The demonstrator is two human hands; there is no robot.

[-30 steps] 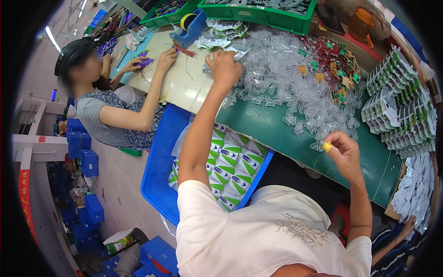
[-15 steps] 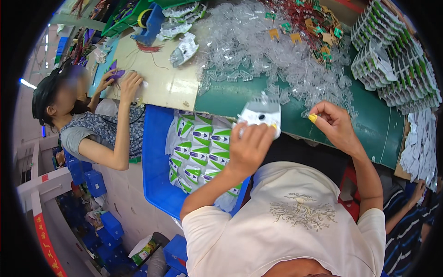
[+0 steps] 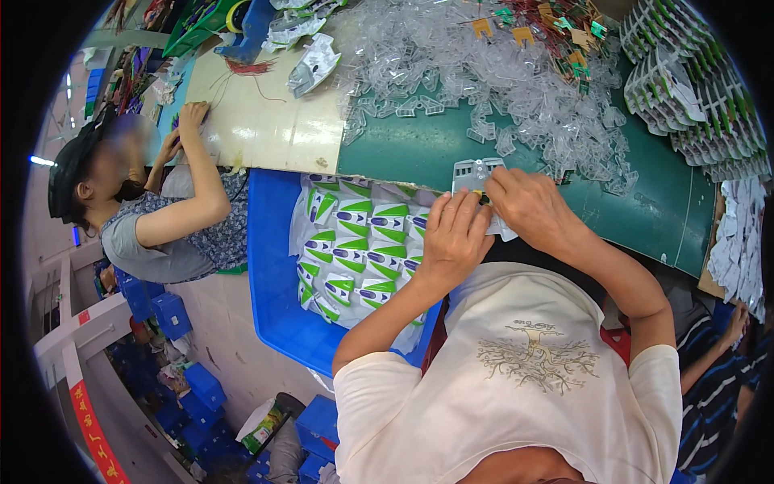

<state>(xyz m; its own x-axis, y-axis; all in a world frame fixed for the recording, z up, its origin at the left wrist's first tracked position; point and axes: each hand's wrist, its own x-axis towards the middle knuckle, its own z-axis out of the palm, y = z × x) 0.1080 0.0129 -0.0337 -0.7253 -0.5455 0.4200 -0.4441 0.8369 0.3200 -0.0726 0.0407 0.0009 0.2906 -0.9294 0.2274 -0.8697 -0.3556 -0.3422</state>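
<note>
Blister pack (image 3: pixel 474 179) pinched btwn left hand (image 3: pixel 453 235) & right hand (image 3: pixel 528 206) fingers

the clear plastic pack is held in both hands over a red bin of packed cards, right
Not quite: the bin is blue, not red. The head view shows both the left hand and the right hand on the clear plastic pack, beside the bin of packed cards.
</note>
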